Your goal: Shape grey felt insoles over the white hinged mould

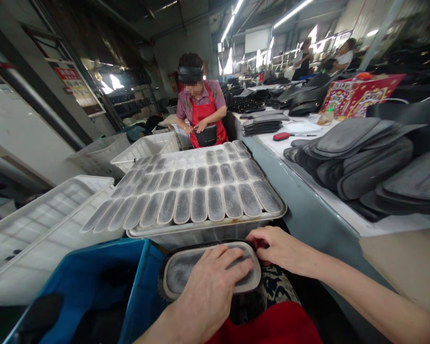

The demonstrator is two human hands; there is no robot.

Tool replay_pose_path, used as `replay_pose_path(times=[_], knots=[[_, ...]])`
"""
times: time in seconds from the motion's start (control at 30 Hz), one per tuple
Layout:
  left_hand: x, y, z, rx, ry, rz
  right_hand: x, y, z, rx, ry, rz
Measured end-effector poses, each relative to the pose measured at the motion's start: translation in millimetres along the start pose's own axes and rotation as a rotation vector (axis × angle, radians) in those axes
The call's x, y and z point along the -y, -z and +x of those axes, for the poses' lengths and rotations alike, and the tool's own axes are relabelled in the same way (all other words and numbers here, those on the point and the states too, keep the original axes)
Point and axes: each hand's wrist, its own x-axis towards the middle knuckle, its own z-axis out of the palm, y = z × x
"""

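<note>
An oval grey panel with a pale rim (pixel 179 274) lies on a larger black oval piece (pixel 162 277), just above my lap. My left hand (pixel 211 282) rests flat on the panel with its fingers spread, covering its middle and right part. At the right end, my right hand (pixel 272 246) has its fingers bent and pinched on the black piece's edge; the fingertips are partly hidden. Beyond my hands, rows of similar grey oval panels (pixel 215 203) lie on a white board across a white plastic crate (pixel 200 234).
A blue bin (pixel 138 282) with dark pieces stands at left, beside white crates (pixel 75 191). On the right, a workbench (pixel 301 215) bears stacked black pieces (pixel 365 162), a red-handled tool (pixel 281 136) and a red box (pixel 358 98). Opposite, a co-worker in a red apron (pixel 209 107) holds a black piece.
</note>
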Motion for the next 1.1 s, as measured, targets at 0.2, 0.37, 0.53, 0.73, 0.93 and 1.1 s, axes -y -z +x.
replay_pose_path(times=[0.2, 0.37, 0.53, 0.73, 0.93, 1.1], knots=[[0.1, -2.9, 7.4, 0.023, 0.003, 0.069, 1.5, 3.4, 3.9, -0.015, 0.036, -0.051], [-2.3, -6.6, 12.8, 0.05, -0.013, 0.153, 5.0, 3.2, 2.7, -0.041, 0.051, -0.097], [-4.9, -5.2, 13.0, 0.075, -0.01, 0.134, 8.7, 5.2, -0.9, -0.049, 0.086, -0.177], [-3.2, -7.4, 8.5, -0.021, -0.001, 0.019, 15.3, 10.9, 6.0, -0.017, 0.186, -0.281], [-3.3, -10.1, 9.5, -0.047, -0.01, 0.007, 10.3, 3.9, 13.4, -0.018, 0.218, -0.345], [-2.5, -20.2, 14.0, -0.078, 0.032, 0.054, 3.9, -5.6, 11.2, -0.093, 0.202, -0.368]])
